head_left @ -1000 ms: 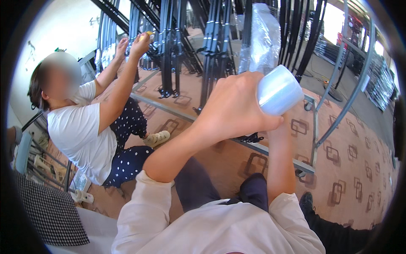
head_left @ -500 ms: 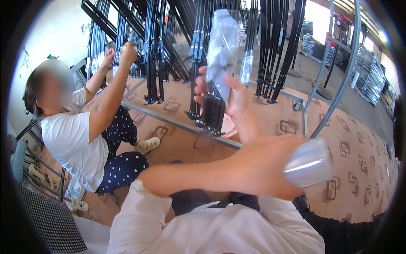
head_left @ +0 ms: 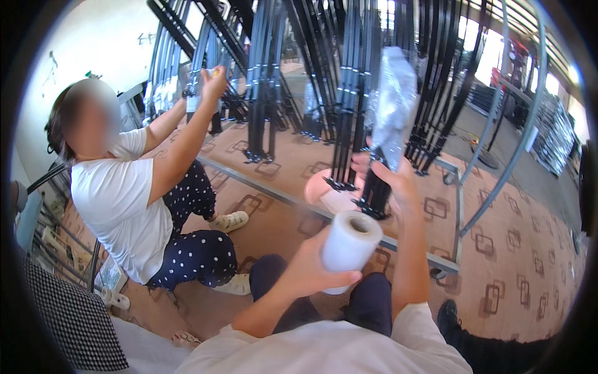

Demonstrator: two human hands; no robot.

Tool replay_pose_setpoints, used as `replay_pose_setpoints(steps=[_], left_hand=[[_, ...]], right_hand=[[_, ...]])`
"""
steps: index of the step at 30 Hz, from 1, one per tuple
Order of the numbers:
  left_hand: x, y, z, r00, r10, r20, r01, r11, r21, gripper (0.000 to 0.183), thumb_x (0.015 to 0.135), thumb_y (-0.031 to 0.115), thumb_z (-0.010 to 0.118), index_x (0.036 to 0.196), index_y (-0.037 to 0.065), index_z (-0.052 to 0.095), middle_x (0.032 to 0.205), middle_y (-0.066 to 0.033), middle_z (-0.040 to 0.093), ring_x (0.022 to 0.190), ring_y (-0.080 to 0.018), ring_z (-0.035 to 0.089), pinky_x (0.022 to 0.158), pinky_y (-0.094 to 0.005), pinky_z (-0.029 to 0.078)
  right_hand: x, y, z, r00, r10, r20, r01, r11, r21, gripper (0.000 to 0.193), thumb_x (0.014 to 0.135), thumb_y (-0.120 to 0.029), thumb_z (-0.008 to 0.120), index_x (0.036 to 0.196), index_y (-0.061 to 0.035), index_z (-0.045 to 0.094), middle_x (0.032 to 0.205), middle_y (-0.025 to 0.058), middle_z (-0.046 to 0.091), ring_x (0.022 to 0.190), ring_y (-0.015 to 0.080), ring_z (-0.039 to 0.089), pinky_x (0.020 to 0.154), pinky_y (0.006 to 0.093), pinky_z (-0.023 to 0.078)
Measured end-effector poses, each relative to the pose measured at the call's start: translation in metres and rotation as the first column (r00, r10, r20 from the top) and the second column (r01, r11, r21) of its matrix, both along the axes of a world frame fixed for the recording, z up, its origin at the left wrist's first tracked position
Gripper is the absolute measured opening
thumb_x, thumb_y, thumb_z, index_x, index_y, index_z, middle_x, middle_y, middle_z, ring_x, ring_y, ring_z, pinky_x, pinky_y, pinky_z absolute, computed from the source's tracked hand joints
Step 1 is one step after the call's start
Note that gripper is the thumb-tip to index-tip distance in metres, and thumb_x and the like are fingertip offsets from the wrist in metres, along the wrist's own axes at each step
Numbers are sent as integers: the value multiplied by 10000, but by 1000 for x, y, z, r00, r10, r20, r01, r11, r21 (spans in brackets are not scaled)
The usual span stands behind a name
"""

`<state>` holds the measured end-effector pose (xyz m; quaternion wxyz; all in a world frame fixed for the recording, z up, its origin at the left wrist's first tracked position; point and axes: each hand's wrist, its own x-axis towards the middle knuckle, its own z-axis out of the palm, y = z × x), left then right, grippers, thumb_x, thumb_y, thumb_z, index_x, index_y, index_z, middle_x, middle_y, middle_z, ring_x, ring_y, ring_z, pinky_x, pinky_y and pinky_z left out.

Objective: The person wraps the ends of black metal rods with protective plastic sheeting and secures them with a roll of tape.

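My left hand (head_left: pixel 308 267) is wrapped around a roll of clear stretch film (head_left: pixel 349 252), whose hollow core faces up, in front of my knees. Just beyond it, my right hand (head_left: pixel 403 187) grips the lower part of a hanging bundle of black rods (head_left: pixel 374 198). Above that hand, a loose, crinkled layer of plastic film (head_left: pixel 395 103) covers the bundle. My right fingers pass partly behind the rods, so their tips are only partly seen. More black rods (head_left: pixel 347 124) hang right beside the bundle on its left.
To my left a seated co-worker (head_left: pixel 118 199) raises both hands to other hanging rods (head_left: pixel 258 93). A pink basin (head_left: pixel 316 187) stands on the floor beneath the rods. A grey metal rack frame (head_left: pixel 274 193) runs along the floor, with an upright bar (head_left: pixel 529 137) on the right.
My left hand has swung the film roll from the far right, across my right forearm, back to the middle. The held bundle and my right hand appear lower and farther right.
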<state>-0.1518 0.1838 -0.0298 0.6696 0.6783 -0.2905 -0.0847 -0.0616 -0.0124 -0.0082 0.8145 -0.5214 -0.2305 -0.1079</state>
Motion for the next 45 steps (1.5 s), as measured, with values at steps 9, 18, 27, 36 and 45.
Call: replay_pose_setpoints(steps=[9, 18, 27, 36, 45], left_hand=[[53, 32, 46, 984, 167, 62, -160, 981, -108, 722, 568, 262, 739, 1151, 3, 400, 1052, -107, 464, 1013, -195, 441, 885, -326, 324], [134, 73, 147, 752, 564, -342, -659, 626, -417, 468, 690, 186, 618, 1077, -18, 453, 921, -71, 536, 817, -138, 518, 720, -265, 416], [56, 133, 257, 490, 642, -590, -804, 595, -20, 431, 691, 199, 647, 1043, -3, 501, 889, -32, 538, 753, -114, 514, 656, -243, 396], [-66, 170, 285, 787, 477, -391, -472, 874, 116, 379, 730, 197, 623, 1025, -4, 494, 875, -59, 557, 760, -114, 527, 656, -243, 422], [-158, 98, 350, 963, -216, 160, 176, 957, 230, 459, 651, 165, 662, 1013, 5, 431, 979, -171, 525, 922, -256, 520, 796, -353, 403]], right_hand=[[-54, 29, 4, 410, -897, 166, 898, 364, -248, 266, 829, -71, 475, 1069, 37, 431, 880, 142, 565, 818, 177, 563, 692, 267, 444], [-21, 141, 216, 949, 87, -302, -251, 787, -564, 509, 846, -86, 436, 1311, -90, 232, 542, 31, 528, 427, 87, 490, 393, 206, 370], [58, 233, 339, 756, 287, -588, -620, 603, -503, 656, 854, -140, 409, 1337, -128, -35, 656, 131, 591, 375, 91, 410, 379, 214, 356], [-250, 202, 285, 727, -223, -649, 32, 956, -293, 485, 825, -267, 524, 1240, -86, 350, 899, 65, 534, 807, 113, 506, 653, 233, 435], [-316, 203, 332, 567, -539, -623, 667, 745, -37, 526, 669, -124, 673, 1118, -50, 408, 983, 46, 521, 896, 135, 504, 791, 280, 403]])
